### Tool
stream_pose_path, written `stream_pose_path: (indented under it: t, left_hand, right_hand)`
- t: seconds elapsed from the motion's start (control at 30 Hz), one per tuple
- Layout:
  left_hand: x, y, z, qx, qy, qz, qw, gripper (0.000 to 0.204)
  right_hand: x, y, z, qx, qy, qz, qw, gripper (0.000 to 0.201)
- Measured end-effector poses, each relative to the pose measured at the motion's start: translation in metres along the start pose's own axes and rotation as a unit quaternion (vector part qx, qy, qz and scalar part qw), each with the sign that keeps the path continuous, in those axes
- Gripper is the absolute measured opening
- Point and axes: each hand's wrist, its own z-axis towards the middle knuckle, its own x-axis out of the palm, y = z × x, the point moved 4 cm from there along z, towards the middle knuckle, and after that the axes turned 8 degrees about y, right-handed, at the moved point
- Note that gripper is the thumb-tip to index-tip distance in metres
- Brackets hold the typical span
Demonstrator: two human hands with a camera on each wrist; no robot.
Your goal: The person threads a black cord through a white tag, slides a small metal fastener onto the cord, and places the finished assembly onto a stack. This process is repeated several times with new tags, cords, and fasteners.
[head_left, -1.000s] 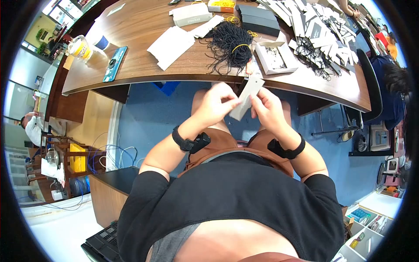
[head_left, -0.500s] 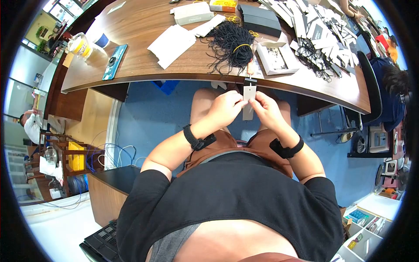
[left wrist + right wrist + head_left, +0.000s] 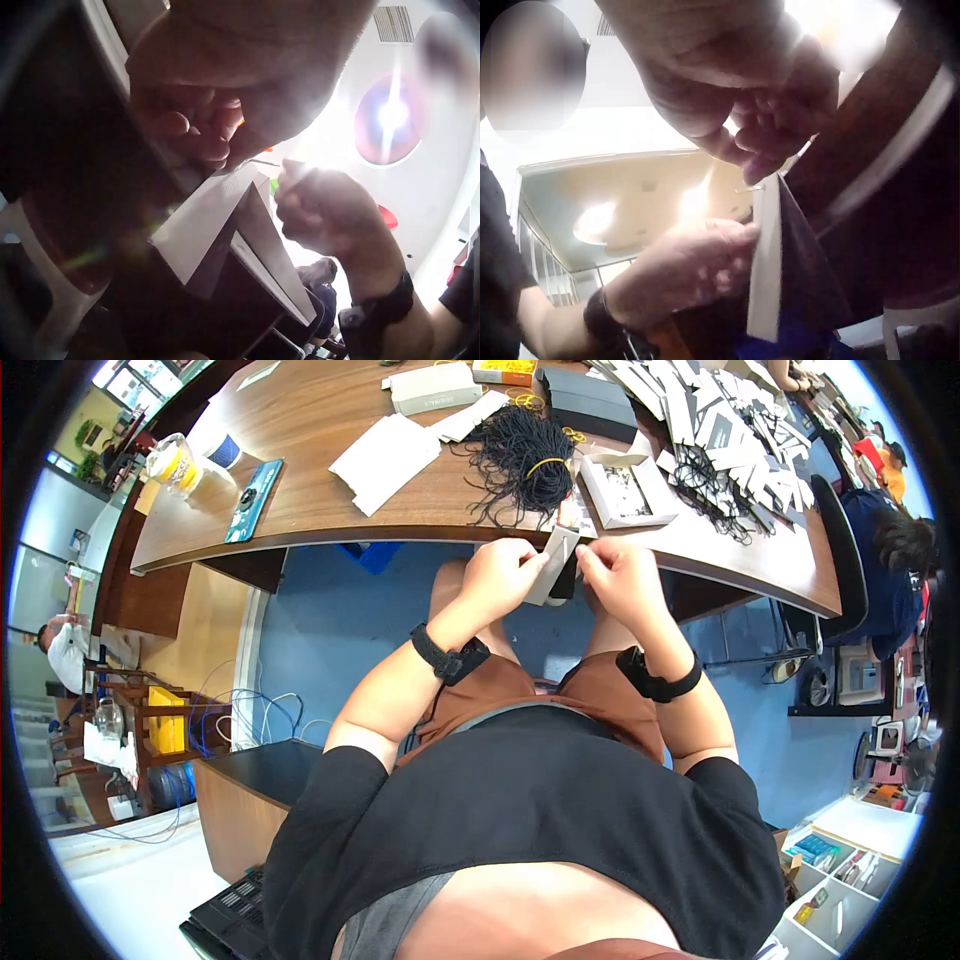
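In the head view the left hand (image 3: 503,575) pinches a white card tag (image 3: 550,568) by its side, above the lap. The right hand (image 3: 622,575) is just right of the tag's top, thumb and fingertips together. A short thin strand (image 3: 262,162) runs between the tag's top and the right hand (image 3: 330,217) in the left wrist view. There the tag (image 3: 206,225) shows two panels spread apart at the bottom. In the right wrist view one panel (image 3: 765,262) is white, the other (image 3: 806,255) dark; the strand's material cannot be told.
On the table (image 3: 300,490) lie a black cord bundle (image 3: 525,460), an open white box (image 3: 628,492) with small pieces, white sheets (image 3: 385,463), a black box (image 3: 588,405) and a heap of tags (image 3: 735,430). A phone (image 3: 254,500) and a cup (image 3: 224,452) stand left.
The tag has turned from upright to slanted, its panels now parted, and moved slightly left with the left hand. The right fingers have come off the tag's face to its upper right.
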Motion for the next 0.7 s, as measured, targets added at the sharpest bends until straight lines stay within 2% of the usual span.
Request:
stream_pose_path:
  t: [0.03, 0.13, 0.2, 0.3, 0.4, 0.5, 0.57, 0.67, 0.7]
  left_hand:
    - [0.001, 0.001, 0.000, -0.003, 0.002, -0.001, 1.000, 0.024]
    - [0.003, -0.002, -0.003, -0.013, 0.003, 0.023, 1.000, 0.025]
    - [-0.003, -0.011, -0.006, -0.022, -0.006, 0.076, 0.997, 0.025]
    - [-0.019, -0.024, -0.011, -0.042, -0.004, 0.065, 0.997, 0.025]
    - [-0.019, -0.020, -0.014, -0.022, -0.010, 0.035, 0.999, 0.024]
    - [-0.020, -0.019, -0.018, -0.047, 0.011, -0.087, 0.995, 0.024]
    - [-0.020, -0.015, -0.018, -0.041, 0.067, -0.179, 0.981, 0.025]
    - [-0.020, -0.016, -0.017, -0.076, 0.118, -0.290, 0.947, 0.028]
    - [-0.018, -0.017, -0.018, -0.094, 0.130, -0.322, 0.933, 0.030]
  right_hand:
    - [-0.009, 0.012, 0.004, -0.032, -0.054, 0.006, 0.998, 0.020]
    - [-0.019, 0.031, 0.031, -0.090, -0.133, -0.070, 0.985, 0.017]
    - [-0.020, 0.042, 0.049, -0.101, -0.149, -0.118, 0.977, 0.017]
    - [-0.010, 0.048, 0.073, -0.094, -0.140, -0.166, 0.972, 0.019]
    - [0.000, 0.042, 0.085, -0.087, -0.122, -0.171, 0.974, 0.018]
    - [-0.008, 0.050, 0.082, -0.074, -0.118, -0.135, 0.981, 0.014]
    - [-0.020, 0.058, 0.065, -0.093, -0.134, -0.097, 0.982, 0.013]
    - [-0.022, 0.046, 0.054, -0.113, -0.178, -0.154, 0.965, 0.013]
    - [-0.023, 0.049, 0.048, -0.152, -0.192, -0.170, 0.955, 0.011]
